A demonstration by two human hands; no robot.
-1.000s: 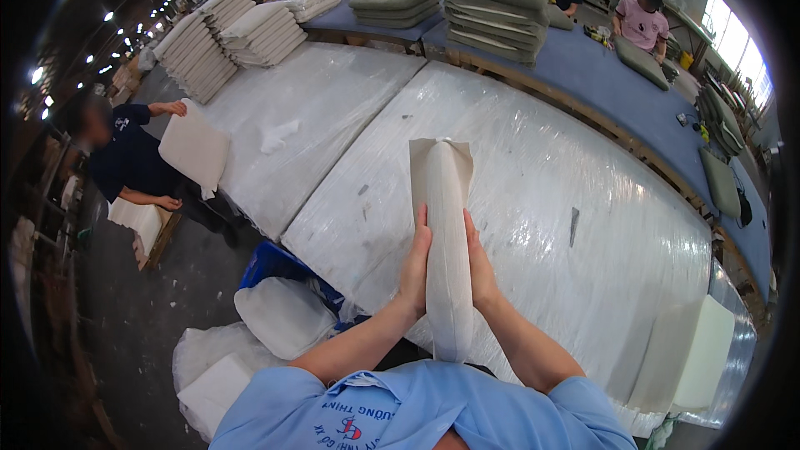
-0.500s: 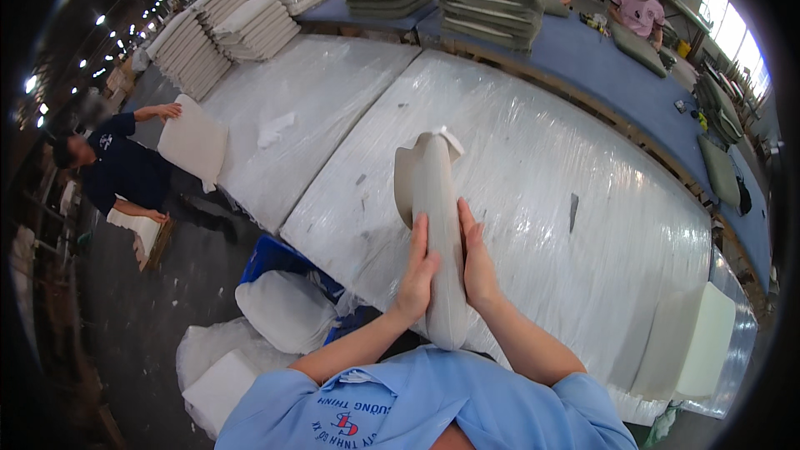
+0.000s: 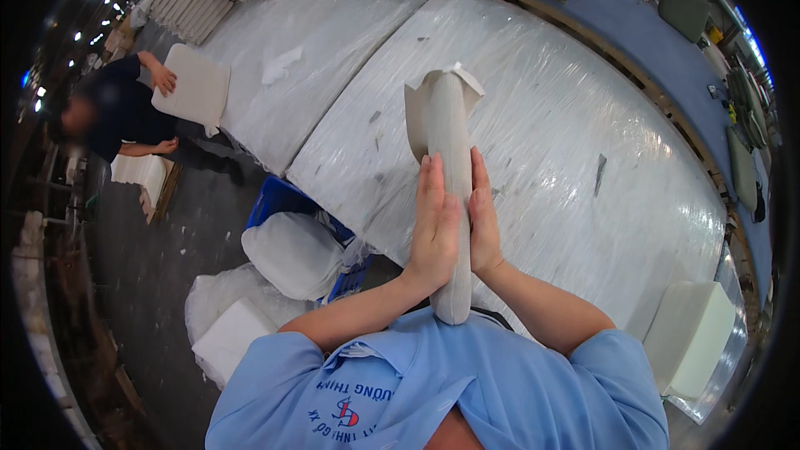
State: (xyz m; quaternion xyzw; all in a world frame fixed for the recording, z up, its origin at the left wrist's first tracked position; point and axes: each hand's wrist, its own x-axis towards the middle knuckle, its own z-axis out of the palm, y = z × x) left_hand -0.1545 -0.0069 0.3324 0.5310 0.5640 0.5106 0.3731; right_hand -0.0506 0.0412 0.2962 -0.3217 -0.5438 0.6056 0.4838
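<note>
A light grey-beige fabric cushion point(image 3: 454, 133) stands on edge in front of my chest, its narrow side facing up and its near end close to my shirt. My left hand point(image 3: 435, 225) presses flat against its left face, fingers straight and pointing away from me. Against the opposite face lies my right hand point(image 3: 484, 225), so the cushion is squeezed between both palms. A loose beige flap point(image 3: 417, 121) hangs out on the left at the far end, and a pale edge of material curls over the top there. The cushion's broad faces are mostly hidden.
Below is a plastic-wrapped table point(image 3: 533, 158). A blue crate point(image 3: 273, 200) with white pads point(image 3: 292, 254) stands at left. White foam point(image 3: 692, 342) sits at right. A co-worker point(image 3: 133, 108) at left handles a pale pad point(image 3: 193, 87). Cushion stacks point(image 3: 179, 4) and a blue table point(image 3: 650, 37) lie beyond.
The view has tipped downward, so the background sits higher. My left fingers have straightened and lie flatter on the cushion, which is still held between both hands. The co-worker leans lower.
</note>
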